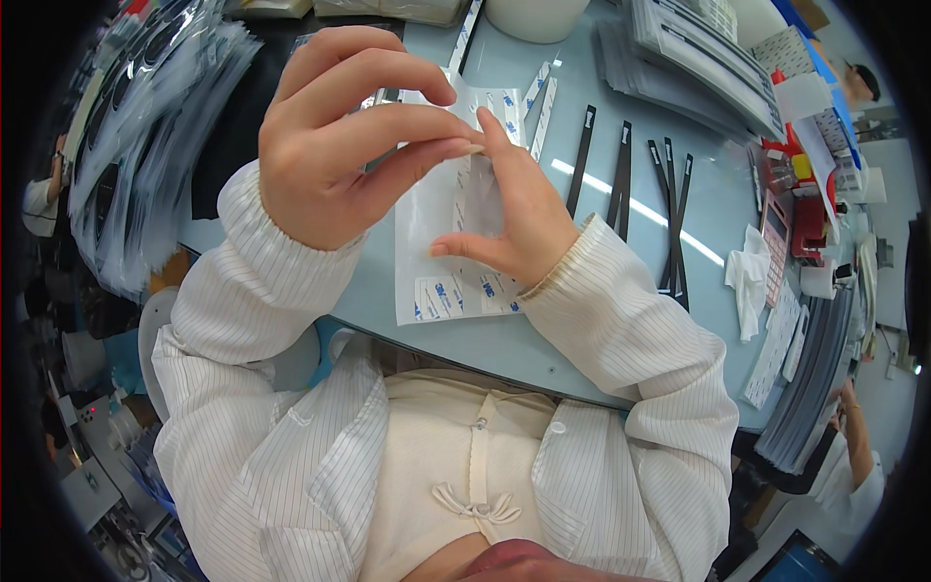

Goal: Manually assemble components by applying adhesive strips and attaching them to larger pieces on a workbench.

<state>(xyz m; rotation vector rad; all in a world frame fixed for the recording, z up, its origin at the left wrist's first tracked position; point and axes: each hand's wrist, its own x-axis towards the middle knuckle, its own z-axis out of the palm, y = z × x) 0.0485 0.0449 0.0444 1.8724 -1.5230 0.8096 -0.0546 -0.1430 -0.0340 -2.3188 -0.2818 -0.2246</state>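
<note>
My left hand [335,136] hovers above a translucent sheet, thumb and index fingertips pinched together. What lies between them, if anything, is too small to make out. Right beside that pinch is the raised index finger of my right hand [524,199], whose thumb is stretched apart over the sheet. The pale translucent sheet [419,218] lies flat on the table under both hands and carries white adhesive patches with blue print [441,299]. My hands hide much of its middle. Beyond my right hand lie narrow blue-printed adhesive strips [543,116].
Several black strips [669,213] lie on the blue-grey table [465,351] to the right. Stacked clear sleeves [669,73] stand behind them. More plastic sleeves [145,145] pile up at the left. A crumpled tissue [747,276] and a pink calculator [774,242] are by the right edge.
</note>
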